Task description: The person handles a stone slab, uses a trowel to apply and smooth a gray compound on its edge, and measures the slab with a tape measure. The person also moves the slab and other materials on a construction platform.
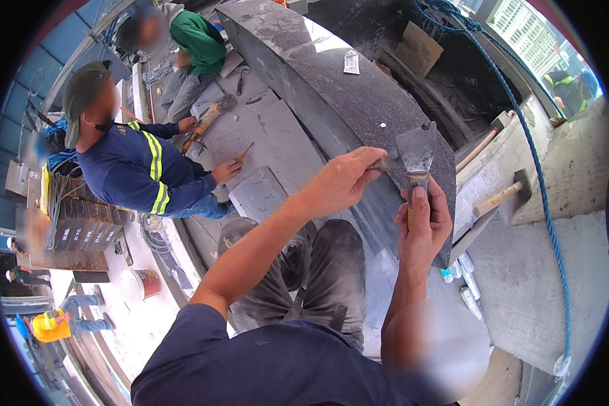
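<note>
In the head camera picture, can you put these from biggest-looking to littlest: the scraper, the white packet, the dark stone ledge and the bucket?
1. Dark stone ledge
2. Scraper
3. Bucket
4. White packet

That's only how they look: the bucket is farther away, so it may really be bigger than the scraper.

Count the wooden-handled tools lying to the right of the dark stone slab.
2: a pale-handled hammer just left of the blue rope, and a reddish-handled tool farther up, beside the dark recess. Others may be hidden inside it.

A pale, many-windowed building (526,32) stands beyond rough grey concrete (521,298).
</note>
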`<state>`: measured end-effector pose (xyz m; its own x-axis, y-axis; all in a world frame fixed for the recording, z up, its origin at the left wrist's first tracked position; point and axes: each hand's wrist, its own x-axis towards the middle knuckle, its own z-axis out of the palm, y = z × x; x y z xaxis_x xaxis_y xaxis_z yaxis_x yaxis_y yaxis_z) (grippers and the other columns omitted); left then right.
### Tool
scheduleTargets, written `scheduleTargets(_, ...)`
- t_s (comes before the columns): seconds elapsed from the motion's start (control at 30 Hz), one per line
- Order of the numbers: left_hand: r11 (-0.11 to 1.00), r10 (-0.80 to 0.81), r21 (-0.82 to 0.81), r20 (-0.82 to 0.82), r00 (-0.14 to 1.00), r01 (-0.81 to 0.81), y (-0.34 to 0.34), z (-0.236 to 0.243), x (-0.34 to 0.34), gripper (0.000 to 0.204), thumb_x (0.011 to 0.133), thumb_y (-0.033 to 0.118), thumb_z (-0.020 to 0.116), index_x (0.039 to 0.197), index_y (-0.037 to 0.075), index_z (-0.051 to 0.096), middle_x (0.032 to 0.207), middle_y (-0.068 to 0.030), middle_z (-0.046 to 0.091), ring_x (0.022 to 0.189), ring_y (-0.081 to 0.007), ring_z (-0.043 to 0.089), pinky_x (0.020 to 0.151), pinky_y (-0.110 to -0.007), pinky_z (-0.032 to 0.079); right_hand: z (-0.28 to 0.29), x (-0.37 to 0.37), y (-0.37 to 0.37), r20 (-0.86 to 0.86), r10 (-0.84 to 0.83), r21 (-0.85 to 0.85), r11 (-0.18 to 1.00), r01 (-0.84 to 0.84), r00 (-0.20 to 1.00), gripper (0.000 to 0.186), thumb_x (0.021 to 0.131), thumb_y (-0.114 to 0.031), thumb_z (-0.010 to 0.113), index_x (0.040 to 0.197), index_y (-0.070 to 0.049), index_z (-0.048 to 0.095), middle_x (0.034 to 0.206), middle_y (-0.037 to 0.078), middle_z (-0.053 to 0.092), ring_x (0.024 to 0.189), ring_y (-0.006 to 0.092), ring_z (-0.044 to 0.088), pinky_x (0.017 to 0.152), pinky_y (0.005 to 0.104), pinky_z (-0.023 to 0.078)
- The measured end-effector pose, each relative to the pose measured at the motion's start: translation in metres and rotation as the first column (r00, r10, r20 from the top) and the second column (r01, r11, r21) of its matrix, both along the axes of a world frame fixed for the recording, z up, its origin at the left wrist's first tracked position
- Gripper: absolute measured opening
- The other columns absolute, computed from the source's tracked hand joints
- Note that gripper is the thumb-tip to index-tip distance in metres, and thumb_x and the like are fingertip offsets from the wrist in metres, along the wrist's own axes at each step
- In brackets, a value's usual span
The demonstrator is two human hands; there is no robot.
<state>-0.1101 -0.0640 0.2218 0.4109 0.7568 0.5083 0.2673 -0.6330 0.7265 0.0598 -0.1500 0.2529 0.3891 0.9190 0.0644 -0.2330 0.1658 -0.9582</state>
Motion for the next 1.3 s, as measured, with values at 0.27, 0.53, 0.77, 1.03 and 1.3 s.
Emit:
scheduleTargets(0.27, 0.923, 0.219, -0.333, 0.043, 0.975, -0.193, 0.002, 0.017, -0.011, 0.033, 0.097, 0.009, 0.074, 0.127, 0.001, 0.063, 0.093, -0.0064, 0.069, 0.089, -0.0197, 0.070, 0.083, -0.036, 0.055, 0.008, 0.020, -0.002, -0.231, 0.073, 0.105, 0.993, -0.050, 0.970, 0.036, 0.106, -0.017, 0.062, 0.136, 0.003, 0.061, 0.098, 0.011, 0.072, 0.059, 0.0066, 0.058, 0.042, 0.0186, 0.037)
scheduleTargets(0.53, 0.702, 0.648, -0.513, 0.170, 0.743, -0.495, -0.001, 0.077, -0.124, 0.032, 0.104, 0.031, 0.071, 0.130, 0.013, 0.066, 0.081, 0.0047, 0.060, 0.062, -0.0022, 0.055, 0.051, -0.022, 0.046, -0.035, 0.021, -0.023, -0.458, 0.090, -0.034, 0.992, -0.119, 0.884, 0.034, 0.107, -0.017, 0.060, 0.136, 0.001, 0.060, 0.098, 0.010, 0.069, 0.059, 0.0060, 0.056, 0.042, 0.0195, 0.037)
scheduleTargets(0.77, 0.610, 0.752, -0.432, 0.050, 0.657, -0.665, -0.002, 0.084, -0.177, 0.047, 0.108, 0.038, 0.066, 0.147, 0.015, 0.056, 0.083, 0.0030, 0.058, 0.063, -0.0041, 0.057, 0.050, -0.023, 0.047, -0.050, 0.014, -0.024, -0.391, 0.120, -0.098, 0.980, -0.171, 0.912, 0.037, 0.110, -0.020, 0.059, 0.141, -0.002, 0.060, 0.104, 0.009, 0.070, 0.065, 0.0072, 0.057, 0.051, 0.0215, 0.040)
scheduleTargets(1.03, 0.714, 0.630, -0.445, 0.072, 0.773, -0.540, 0.115, 0.022, -0.219, 0.015, 0.100, 0.007, 0.063, 0.112, 0.004, 0.055, 0.082, -0.0040, 0.057, 0.057, -0.0113, 0.057, 0.048, -0.027, 0.050, -0.024, 0.018, 0.032, -0.266, 0.128, -0.185, 0.966, -0.181, 0.955, 0.046, 0.108, -0.023, 0.064, 0.148, -0.002, 0.054, 0.101, 0.005, 0.068, 0.071, 0.0065, 0.056, 0.055, 0.0218, 0.040)
scheduleTargets(1.3, 0.735, 0.512, -0.460, -0.104, 0.853, -0.498, 0.387, -0.045, -0.277, 0.029, 0.110, 0.042, 0.059, 0.110, 0.013, 0.058, 0.093, 0.0011, 0.065, 0.092, -0.0147, 0.074, 0.091, -0.035, 0.057, -0.033, 0.089, 0.175, 0.130, 0.014, -0.241, 0.970, 0.018, 0.991, 0.047, 0.099, -0.023, 0.075, 0.134, 0.003, 0.058, 0.075, -0.004, 0.056, 0.060, 0.0017, 0.049, 0.051, 0.0198, 0.036)
